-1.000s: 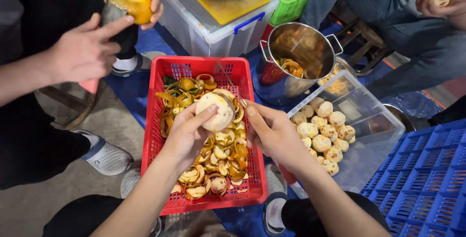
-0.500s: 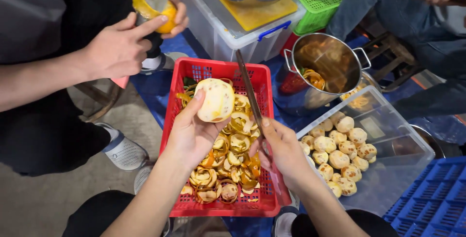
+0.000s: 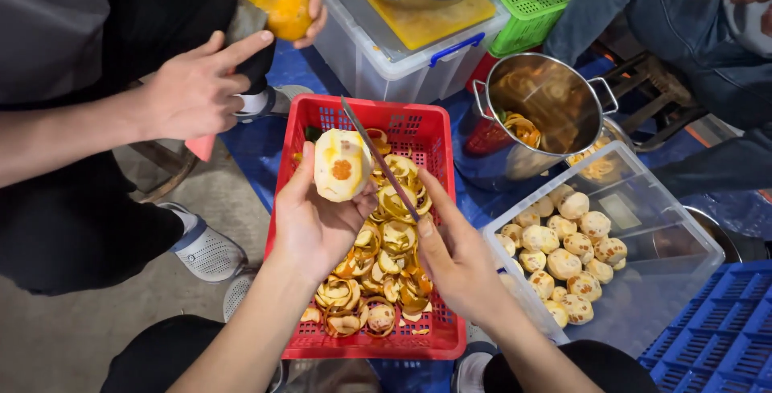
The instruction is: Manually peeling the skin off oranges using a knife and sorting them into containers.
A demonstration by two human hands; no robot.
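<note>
Seen from the head camera, looking down: the person's left hand [image 3: 318, 224] cups a peeled, pale yellow fruit [image 3: 341, 165] with one orange patch of skin left on it, fingers curled under it and thumb along its left side. The fruit is held above the far half of a red plastic basket [image 3: 438, 343] heaped with curls of orange peel [image 3: 378, 280]. The right hand [image 3: 454, 252] grips a thin-bladed knife [image 3: 379, 160], fingers closed round the handle and forefinger stretched along it; the blade slants up and away, its edge just beside the fruit's right side.

To the right, a clear plastic tub [image 3: 667, 224] holds peeled fruits, and beyond it a steel pot [image 3: 555, 95] has a few peels inside. At upper left, another person's hands [image 3: 197, 91] peel an orange fruit [image 3: 288, 11]. A blue crate [image 3: 716, 337] sits at lower right.
</note>
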